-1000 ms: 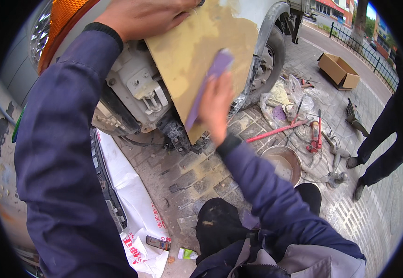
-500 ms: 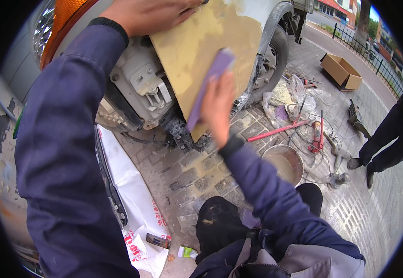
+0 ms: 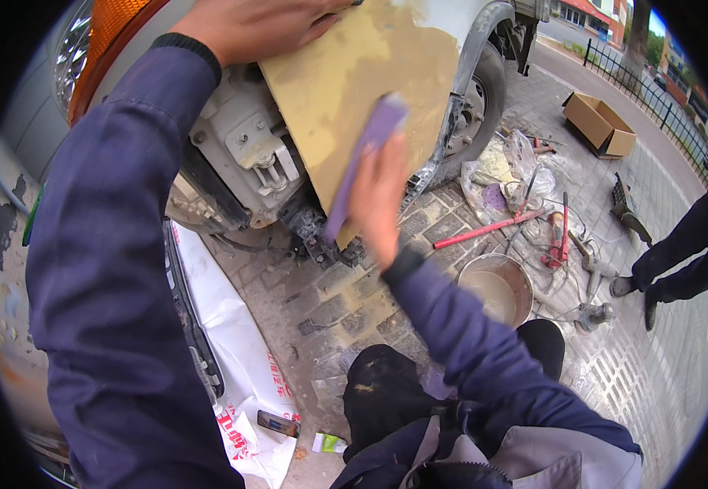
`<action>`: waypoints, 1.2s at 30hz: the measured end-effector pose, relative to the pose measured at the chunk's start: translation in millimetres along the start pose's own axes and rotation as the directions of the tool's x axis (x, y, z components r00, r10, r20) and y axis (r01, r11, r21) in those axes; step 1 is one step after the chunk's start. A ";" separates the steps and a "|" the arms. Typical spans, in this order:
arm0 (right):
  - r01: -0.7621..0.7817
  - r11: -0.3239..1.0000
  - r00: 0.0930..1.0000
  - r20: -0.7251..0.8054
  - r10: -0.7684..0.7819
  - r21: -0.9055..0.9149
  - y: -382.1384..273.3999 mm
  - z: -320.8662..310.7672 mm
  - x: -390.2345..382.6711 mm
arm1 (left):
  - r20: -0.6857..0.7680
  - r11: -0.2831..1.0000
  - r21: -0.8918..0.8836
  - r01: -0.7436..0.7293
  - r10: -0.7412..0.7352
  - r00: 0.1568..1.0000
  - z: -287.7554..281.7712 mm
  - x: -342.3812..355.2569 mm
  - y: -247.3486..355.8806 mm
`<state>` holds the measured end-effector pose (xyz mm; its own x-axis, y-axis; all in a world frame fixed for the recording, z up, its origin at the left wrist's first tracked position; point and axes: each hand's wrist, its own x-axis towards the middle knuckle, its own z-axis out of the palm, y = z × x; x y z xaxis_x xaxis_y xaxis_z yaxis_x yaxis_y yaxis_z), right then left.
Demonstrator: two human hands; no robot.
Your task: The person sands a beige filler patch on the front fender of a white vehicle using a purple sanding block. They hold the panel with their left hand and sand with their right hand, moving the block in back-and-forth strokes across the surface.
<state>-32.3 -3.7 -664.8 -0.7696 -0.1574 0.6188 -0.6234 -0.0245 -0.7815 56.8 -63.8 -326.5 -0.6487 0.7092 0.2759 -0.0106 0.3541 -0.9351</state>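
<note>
Brick pavement (image 3: 342, 310) below. Right hand (image 3: 382, 191) has fingers flat on the purple block (image 3: 373, 132) at twelve o'clock; clamped or just pressing, can't tell. Left hand's (image 3: 264, 28) at eleven, fingers cropped, can't tell. Block's slid slightly down the tan panel (image 3: 313, 106), so probably mid-rub.

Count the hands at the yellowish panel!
2: the left hand at the upper left of the panel, the right hand holding a purple block against it. Others may be hidden.
</note>
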 end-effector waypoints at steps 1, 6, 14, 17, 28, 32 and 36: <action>0.036 0.999 0.997 0.073 -0.037 0.015 -18.2 -1.1 -28.7 | 0.010 1.000 -0.002 0.000 0.000 1.000 -0.3 0.4 0.3; 0.110 0.994 0.989 -0.101 -0.111 -0.019 17.7 -6.8 20.8 | 0.010 1.000 -0.014 -0.004 0.005 1.000 0.0 -0.6 0.2; -0.076 0.995 0.997 -0.010 0.077 0.069 10.5 -4.3 2.8 | 0.002 1.000 0.005 -0.009 0.009 1.000 1.0 -0.3 -0.3; 0.105 0.993 0.993 0.056 -0.107 0.047 -3.5 -5.0 -32.8 | -0.002 1.000 0.001 -0.013 0.013 1.000 1.4 -0.2 0.8; 0.123 0.992 0.985 -0.114 -0.126 -0.036 -12.0 3.7 -20.7 | -0.016 1.000 0.009 -0.009 0.009 1.000 4.6 -3.1 -0.4; 0.268 0.960 0.963 -0.036 -0.266 0.080 -34.1 2.3 -63.5 | 0.009 1.000 0.001 -0.017 0.017 1.000 1.8 -2.5 -0.9; 0.227 0.972 0.970 -0.108 -0.220 0.066 -34.8 -1.1 1.8 | -0.023 1.000 0.013 -0.020 0.020 1.000 5.7 -3.1 -1.0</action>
<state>-12.2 -2.0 -636.4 -0.6242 -0.0407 0.7802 -0.7716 -0.1247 -0.6238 54.5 -69.9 -327.8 -0.6312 0.7301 0.2618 -0.0074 0.3318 -0.9433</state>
